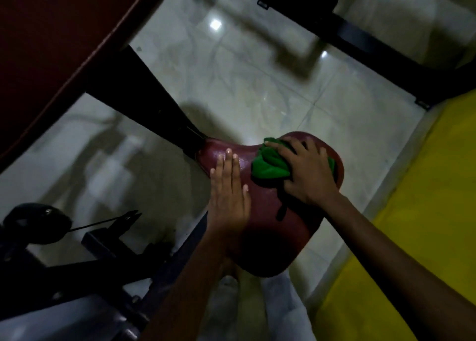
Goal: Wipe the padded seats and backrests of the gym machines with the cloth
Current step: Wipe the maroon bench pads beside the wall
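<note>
A gym: maroon padded seat [270,224] on black machine frame [144,88], over tiled floor [257,83].

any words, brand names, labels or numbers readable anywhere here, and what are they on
None: no text can be read in this view.
The maroon seat, green cloth and maroon pad show no print.
The black machine frame is dark and blurred; any label there cannot be made out.

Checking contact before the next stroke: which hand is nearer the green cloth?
Right. The right hand presses on the green cloth, its fingers curled over it on the maroon seat. The left hand lies flat on the seat beside the cloth, not touching it.
</note>
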A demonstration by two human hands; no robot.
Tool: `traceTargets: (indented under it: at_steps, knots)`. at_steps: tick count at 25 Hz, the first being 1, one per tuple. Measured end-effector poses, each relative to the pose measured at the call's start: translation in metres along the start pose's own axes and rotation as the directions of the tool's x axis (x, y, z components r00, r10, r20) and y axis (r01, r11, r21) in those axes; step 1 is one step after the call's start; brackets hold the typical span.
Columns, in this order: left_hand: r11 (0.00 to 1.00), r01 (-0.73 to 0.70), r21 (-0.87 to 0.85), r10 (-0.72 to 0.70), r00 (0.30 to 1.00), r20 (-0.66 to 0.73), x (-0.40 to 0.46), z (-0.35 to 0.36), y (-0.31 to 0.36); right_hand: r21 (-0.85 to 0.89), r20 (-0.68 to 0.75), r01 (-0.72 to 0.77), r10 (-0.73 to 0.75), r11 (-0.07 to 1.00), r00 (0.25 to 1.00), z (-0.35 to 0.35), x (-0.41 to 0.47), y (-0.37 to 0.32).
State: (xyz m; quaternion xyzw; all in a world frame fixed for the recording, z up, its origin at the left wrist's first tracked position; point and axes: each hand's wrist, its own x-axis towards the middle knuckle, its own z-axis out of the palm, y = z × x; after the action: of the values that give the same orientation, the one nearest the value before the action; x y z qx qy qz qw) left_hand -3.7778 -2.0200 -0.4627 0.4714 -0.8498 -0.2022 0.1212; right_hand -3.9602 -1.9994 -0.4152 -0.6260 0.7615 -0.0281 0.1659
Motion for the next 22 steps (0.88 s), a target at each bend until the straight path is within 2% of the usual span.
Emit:
traceTargets:
  at_steps: [4,8,11,14,17,18,20,22]
  knots:
    - [0.997,0.059,0.059,-0.056,0.998,-0.042,-0.001,0.002,0.009,0.077,0.250,0.055,-0.072,0.996,0.966,-0.025,0.047,0.003]
    - [0.982,0.149,0.113,-0.141,0.987,-0.075,-0.002,0.002,0.025,0.241,0.492,0.069,-0.183,0.968,0.851,-0.039,0.090,0.012]
    - [0.975,0.194,0.106,-0.189,0.981,-0.052,-0.001,0.003,0.029,0.335,0.559,0.053,-0.244,0.941,0.793,-0.032,0.124,-0.017]
    - [0.971,0.209,0.118,-0.209,0.978,-0.012,-0.003,0.002,0.030,0.496,0.514,-0.008,-0.286,0.868,0.809,-0.024,0.148,-0.059]
    - [0.976,0.200,0.091,-0.199,0.980,-0.022,0.000,0.002,0.028,0.589,0.534,-0.111,-0.283,0.800,0.797,-0.018,0.152,-0.059]
    - [0.978,0.197,0.076,-0.195,0.980,-0.029,-0.001,0.003,0.028,0.575,0.571,-0.118,-0.293,0.810,0.767,-0.020,0.151,-0.046]
    - [0.981,0.187,0.050,-0.186,0.982,-0.036,-0.001,0.004,0.029,0.449,0.693,-0.064,-0.303,0.891,0.654,-0.031,0.153,-0.010]
    - [0.982,0.187,0.037,-0.185,0.982,-0.046,0.001,0.006,0.031,0.314,0.800,-0.046,-0.238,0.948,0.551,-0.045,0.156,0.024]
